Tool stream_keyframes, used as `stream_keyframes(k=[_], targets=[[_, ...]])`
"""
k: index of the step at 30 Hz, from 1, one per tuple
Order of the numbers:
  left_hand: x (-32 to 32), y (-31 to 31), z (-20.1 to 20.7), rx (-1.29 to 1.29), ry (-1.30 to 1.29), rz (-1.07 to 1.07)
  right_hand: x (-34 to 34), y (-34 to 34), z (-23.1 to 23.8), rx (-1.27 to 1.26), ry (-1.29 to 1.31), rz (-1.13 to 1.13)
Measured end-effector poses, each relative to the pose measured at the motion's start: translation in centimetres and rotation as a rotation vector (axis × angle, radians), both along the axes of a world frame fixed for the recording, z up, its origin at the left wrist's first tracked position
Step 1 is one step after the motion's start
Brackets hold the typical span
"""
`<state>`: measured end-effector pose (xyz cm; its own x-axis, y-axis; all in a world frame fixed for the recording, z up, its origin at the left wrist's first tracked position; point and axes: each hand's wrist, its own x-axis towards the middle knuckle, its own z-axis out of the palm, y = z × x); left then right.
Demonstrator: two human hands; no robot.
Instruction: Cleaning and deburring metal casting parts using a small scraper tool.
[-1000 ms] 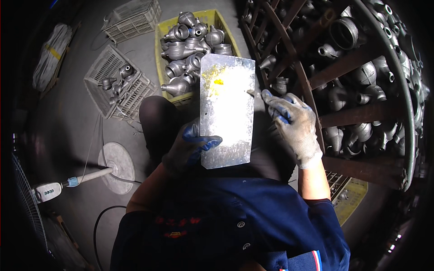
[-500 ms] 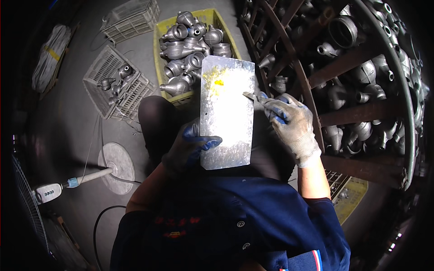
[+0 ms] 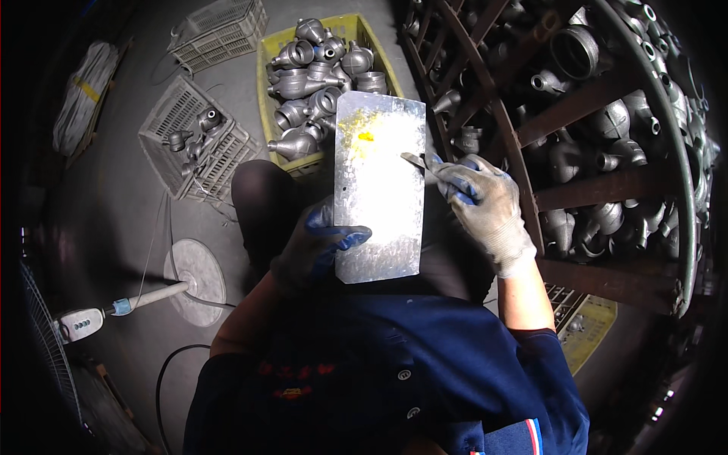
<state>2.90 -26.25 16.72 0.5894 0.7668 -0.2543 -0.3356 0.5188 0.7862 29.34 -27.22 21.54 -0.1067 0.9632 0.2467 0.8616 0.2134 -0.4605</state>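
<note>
A flat, shiny metal plate [image 3: 379,250] lies in front of my lap, tilted up to the light, with a smear of yellow paste [image 3: 366,136] near its far left part. My left hand [image 3: 322,235], in a grey glove with blue palm and fingers, grips the plate's left edge, thumb on top. In a matching glove, my right hand [image 3: 481,193] is closed round a small flat metal scraper [image 3: 413,160]. The scraper's tip is over the plate's right side; whether it touches is lost in the glare.
Beyond the plate stands a yellow crate [image 3: 265,91] full of grey metal castings. Left of it are a grey crate [image 3: 163,114] with several castings and another crate [image 3: 220,34]. A rusty-barred metal cage [image 3: 607,189] of castings rises at right. A fan [image 3: 80,324] lies at lower left.
The scraper and my right hand have shifted slightly left over the plate. The plate itself has moved a touch left and my left hand keeps its grip.
</note>
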Motion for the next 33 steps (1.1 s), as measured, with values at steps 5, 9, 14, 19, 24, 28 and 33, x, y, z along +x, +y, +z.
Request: stream_keyframes(k=[5,9,14,19,24,28,33], targets=[[-0.1,0.1,-0.4,-0.004,-0.024,-0.011,0.2,0.4,-0.1,0.064,-0.015,-0.022],[0.0,0.2,-0.6,-0.01,0.047,-0.017,0.2,0.1,0.2,-0.042,0.008,0.028],[0.1,0.0,-0.6,-0.018,-0.047,-0.023,0.0,0.4,-0.2,0.011,0.001,-0.022],[0.1,0.0,-1.1,-0.04,0.01,-0.032,0.5,0.2,0.2,-0.062,-0.007,0.003],[0.3,-0.1,-0.8,-0.038,-0.011,-0.006,0.3,0.0,-0.3,-0.036,0.022,-0.023],[-0.1,-0.1,-0.7,-0.011,-0.018,-0.014,0.5,0.3,-0.2,-0.022,0.015,-0.023],[0.0,0.0,-1.1,-0.023,-0.029,-0.016,0.4,0.1,-0.6,-0.054,0.065,0.034]])
